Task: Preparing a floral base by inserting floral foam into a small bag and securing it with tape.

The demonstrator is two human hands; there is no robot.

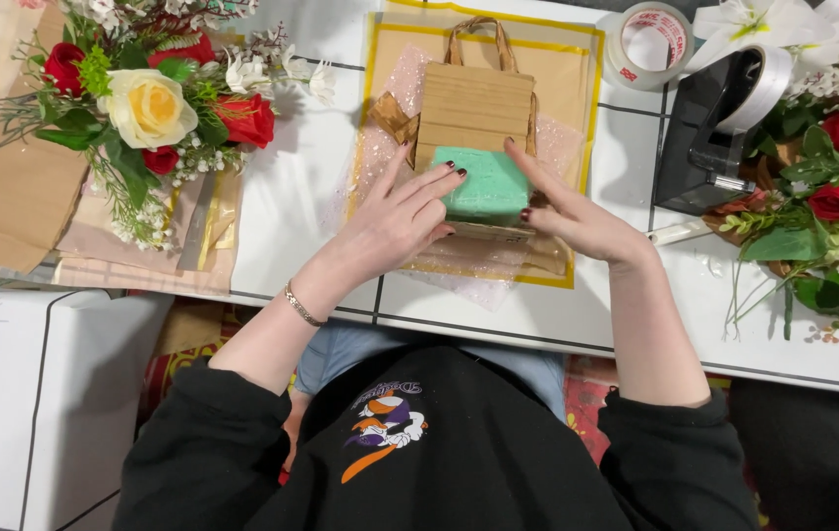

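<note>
pressing in on one green foam block (483,184) from both sides: left hand (395,224) laid against its left edge with fingers (436,187) spread flat over the top, right hand (567,211) cupping the right edge, thumb tip at the near corner. both grips closing loosely on the block, neither wrapped fully round it, seemingly to keep it square while easing it at the mouth of one small brown paper bag (473,103). bag lying flat with its twisted handle pointing away from the body, so the opening is facing the hands. block sitting half over the bag's near end, resting above one sheet of clear glittery wrap (385,147) and one yellow-bordered tan sheet (577,88), stacked likely as a working base in the middle of the white bench (291,216).

counting the rest: two flower bunches, one (154,108) at the far left with red roses and one cream rose, lying on brown paper (6,197), another (832,187) at the right edge with red roses and white lilies, both kept out to the sides, leaving the centre free for the hands. one roll of clear tape (647,44) lying loose at the far right, beside one black tape dispenser (709,138) carrying a second roll, within reach of the right hand. one thin bracelet (299,305) circling the left wrist.
</note>
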